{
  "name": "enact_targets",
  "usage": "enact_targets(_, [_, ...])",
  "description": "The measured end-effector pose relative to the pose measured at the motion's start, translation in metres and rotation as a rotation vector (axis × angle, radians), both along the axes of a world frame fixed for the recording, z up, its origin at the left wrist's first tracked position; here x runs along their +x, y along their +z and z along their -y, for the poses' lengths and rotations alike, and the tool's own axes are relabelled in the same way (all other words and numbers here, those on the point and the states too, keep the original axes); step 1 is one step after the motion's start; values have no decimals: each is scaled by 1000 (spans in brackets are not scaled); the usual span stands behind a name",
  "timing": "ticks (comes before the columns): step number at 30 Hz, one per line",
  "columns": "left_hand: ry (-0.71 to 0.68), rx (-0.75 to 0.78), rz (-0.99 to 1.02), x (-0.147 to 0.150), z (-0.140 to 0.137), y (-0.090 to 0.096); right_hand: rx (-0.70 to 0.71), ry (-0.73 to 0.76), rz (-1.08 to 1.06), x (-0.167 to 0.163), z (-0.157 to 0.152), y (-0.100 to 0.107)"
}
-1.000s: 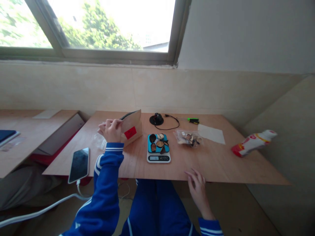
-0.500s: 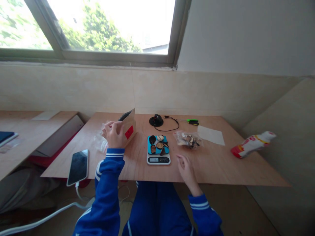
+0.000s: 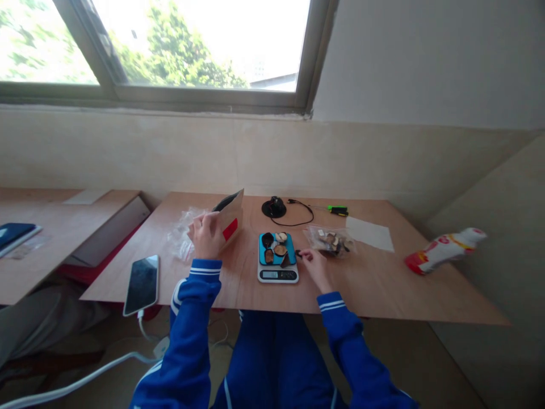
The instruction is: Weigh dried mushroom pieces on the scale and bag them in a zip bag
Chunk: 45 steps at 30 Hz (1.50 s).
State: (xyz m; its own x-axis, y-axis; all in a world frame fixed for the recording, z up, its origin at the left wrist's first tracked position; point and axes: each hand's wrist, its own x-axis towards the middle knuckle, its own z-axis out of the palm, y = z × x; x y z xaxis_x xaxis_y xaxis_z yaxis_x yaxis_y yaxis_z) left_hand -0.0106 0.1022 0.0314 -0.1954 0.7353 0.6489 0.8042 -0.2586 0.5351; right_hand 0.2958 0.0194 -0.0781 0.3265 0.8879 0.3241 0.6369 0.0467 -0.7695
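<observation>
Matt brown paper bag [image 3: 229,218], smooth plywood table [image 3: 374,284]

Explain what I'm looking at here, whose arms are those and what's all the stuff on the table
No machine here: the picture comes from a camera worn on a person's head, looking down at their own blue-sleeved arms. The left hand holds a brown paper bag with a red label, beside some clear plastic. The right hand pinches a small dark piece next to a kitchen scale, whose blue top carries dried slices. On the wooden table also lie a clear bag of slices, a phone, a black cable and a red-and-white packet.
</observation>
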Motion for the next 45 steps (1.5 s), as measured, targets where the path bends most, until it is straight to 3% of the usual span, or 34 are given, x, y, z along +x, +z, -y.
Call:
enact_targets(5, [-9,32,0,-1,-2,-5,31,-134,-81,10,44,-20])
enact_targets(11, [-25,48,6,-2,-2,-8,75,-155,-81,12,73,-41])
enact_targets(19, [-50,20,15,-5,0,-7,20,-106,326,-3,68,-43])
enact_targets(33, [-108,92,63,-3,11,4,-4,-81,385,-3,69,-40])
enact_targets(35, [-72,179,111,-8,14,-3,-3,-118,403,0,70,-39])
enact_targets(38, [80,250,245,-26,15,-31,-19,-204,443,5,76,-37])
enact_targets(40, [145,103,272,-40,14,-57,-25,-210,466,10,81,-36])
enact_targets(43, [143,-280,125,-56,15,-93,1,-191,470,15,92,-35])
enact_targets(45, [128,-417,69,-60,17,-109,23,-189,464,17,101,-35])
